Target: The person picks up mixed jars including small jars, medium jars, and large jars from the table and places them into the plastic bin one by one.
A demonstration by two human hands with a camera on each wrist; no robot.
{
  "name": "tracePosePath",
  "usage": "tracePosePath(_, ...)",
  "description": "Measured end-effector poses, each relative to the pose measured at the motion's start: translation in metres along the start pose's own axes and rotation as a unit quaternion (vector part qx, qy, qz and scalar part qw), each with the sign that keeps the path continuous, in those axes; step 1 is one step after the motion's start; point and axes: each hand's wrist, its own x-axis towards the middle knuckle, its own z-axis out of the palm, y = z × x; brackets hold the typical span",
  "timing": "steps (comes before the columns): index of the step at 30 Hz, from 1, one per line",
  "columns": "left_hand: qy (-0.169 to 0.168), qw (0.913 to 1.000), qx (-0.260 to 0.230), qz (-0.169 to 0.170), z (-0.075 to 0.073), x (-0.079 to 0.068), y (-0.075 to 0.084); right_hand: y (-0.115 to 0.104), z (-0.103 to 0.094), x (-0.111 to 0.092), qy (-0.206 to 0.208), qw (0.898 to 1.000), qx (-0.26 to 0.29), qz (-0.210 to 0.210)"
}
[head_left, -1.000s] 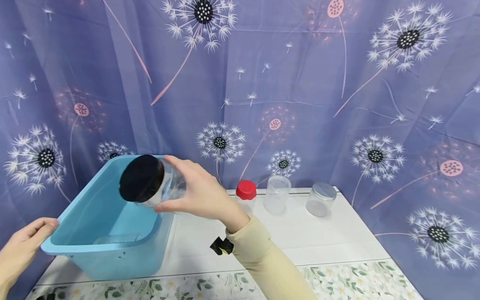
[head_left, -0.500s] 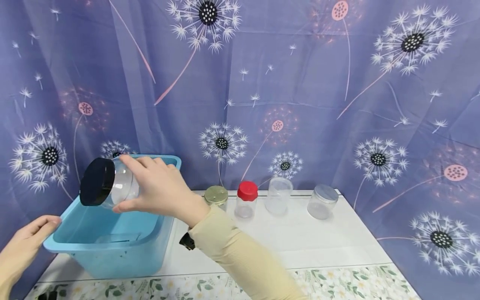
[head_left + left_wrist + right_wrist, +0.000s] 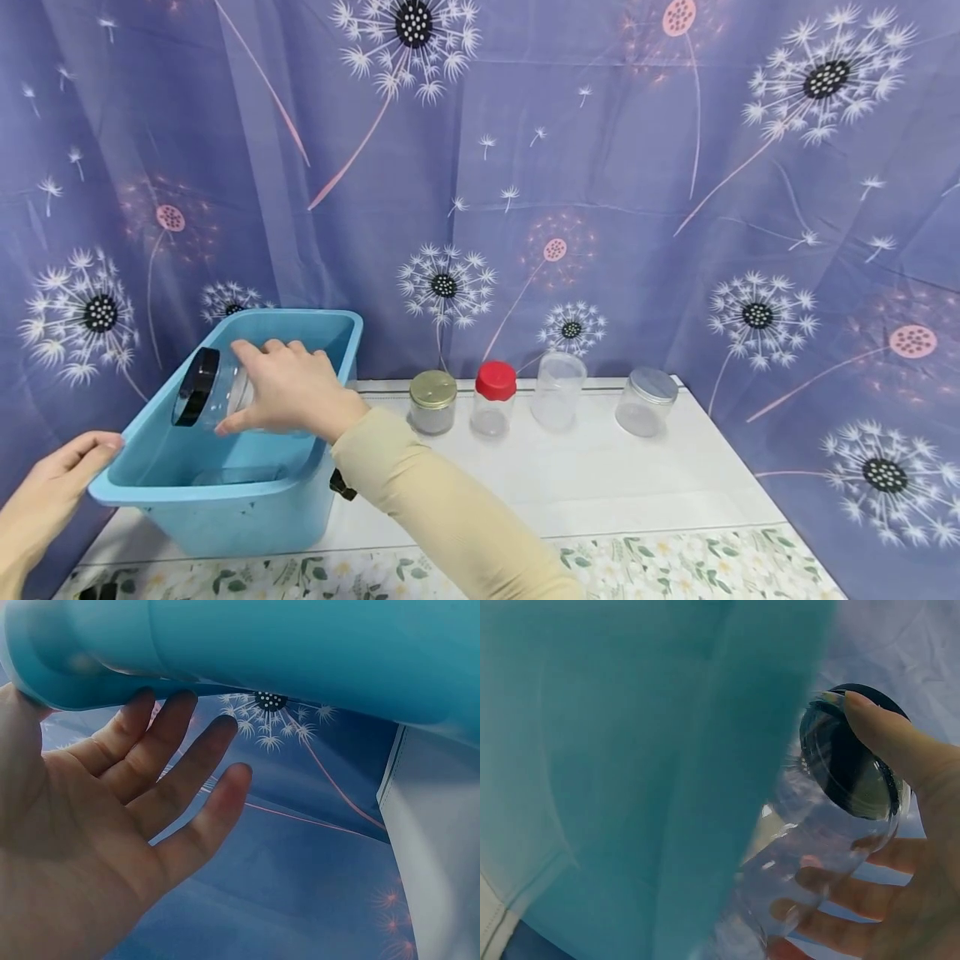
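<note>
My right hand [image 3: 288, 387] grips a clear jar with a black lid [image 3: 198, 387], fingers and thumb around its body. The jar lies tilted on its side, lid to the left, within the mouth of the blue tub [image 3: 217, 493]. In the right wrist view the tub's wall covers part of the jar [image 3: 847, 761]. My left hand [image 3: 60, 479] holds the tub's near left rim corner. From the left wrist, the fingers [image 3: 176, 750] show spread below the rim, with the thumb mostly hidden. A clear object [image 3: 238, 475] is faintly seen low in the tub; its kind is unclear.
A row of clear jars stands along the back of the white table [image 3: 600, 483]: one gold-lidded [image 3: 432, 402], one red-lidded [image 3: 495, 398], one without a visible coloured lid [image 3: 558, 392], one silver-lidded [image 3: 646, 402]. A dandelion-print curtain [image 3: 495, 167] hangs close behind.
My right hand has carried the black-lidded jar left and then down into the tub's opening. The gold-lidded jar has come out from behind the arm. My left hand stays at the rim.
</note>
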Motion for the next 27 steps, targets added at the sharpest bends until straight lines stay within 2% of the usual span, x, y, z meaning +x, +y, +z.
tracePosePath(8, 0.003, 1.0, -0.005, 0.002, 0.001, 0.0, -0.002, -0.005, 0.015, 0.016, -0.045, 0.998, -0.013, 0.03)
tracePosePath(14, 0.022, 0.9998, 0.002, 0.001, 0.001, -0.003, -0.005, -0.009, 0.031, 0.022, -0.07, 0.997, -0.009, 0.028)
tracePosePath(19, 0.019, 0.9998, -0.001, -0.001, 0.001, -0.004, -0.005, -0.011, 0.041, 0.023, -0.074, 0.997, -0.014, 0.027)
tracePosePath(27, 0.033, 0.9994, -0.006, 0.003, 0.001, -0.005, -0.004, -0.015, 0.051, 0.027, -0.075, 0.996, -0.022, 0.038)
